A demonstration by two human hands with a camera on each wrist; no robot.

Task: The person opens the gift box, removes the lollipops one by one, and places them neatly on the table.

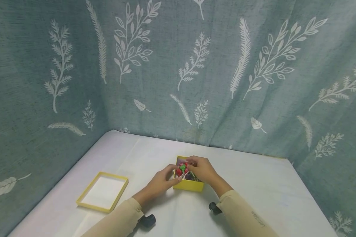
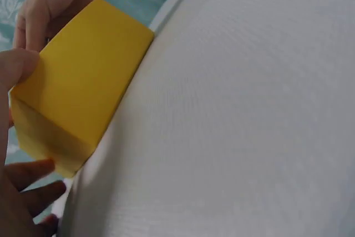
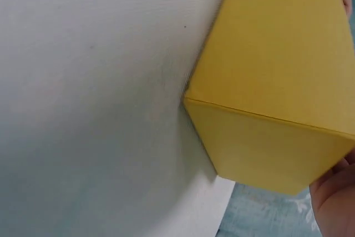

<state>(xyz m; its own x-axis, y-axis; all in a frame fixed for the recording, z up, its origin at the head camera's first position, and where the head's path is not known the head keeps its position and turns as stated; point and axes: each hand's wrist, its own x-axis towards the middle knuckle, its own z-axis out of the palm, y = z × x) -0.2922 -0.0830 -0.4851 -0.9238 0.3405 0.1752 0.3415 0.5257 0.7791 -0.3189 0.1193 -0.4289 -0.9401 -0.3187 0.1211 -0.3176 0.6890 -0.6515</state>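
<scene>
A small yellow box stands on the white table, open at the top. Inside it lie several lollipops with red, green and dark wrapped heads and white sticks. My left hand is at the box's left end, thumb by the front rim, forefinger reaching over the lollipops. In the left wrist view its other fingers spread loosely beside the end wall. My right hand reaches over the right side, bent fingers down among the lollipops. Box walls hide those fingertips in the right wrist view; I cannot tell whether they pinch a lollipop.
A shallow yellow-rimmed box lid, white inside, lies on the table to the left of my left forearm. Blue-green curtains with white leaf prints hang along the table's back and sides. Dark wrist devices show below both sleeves.
</scene>
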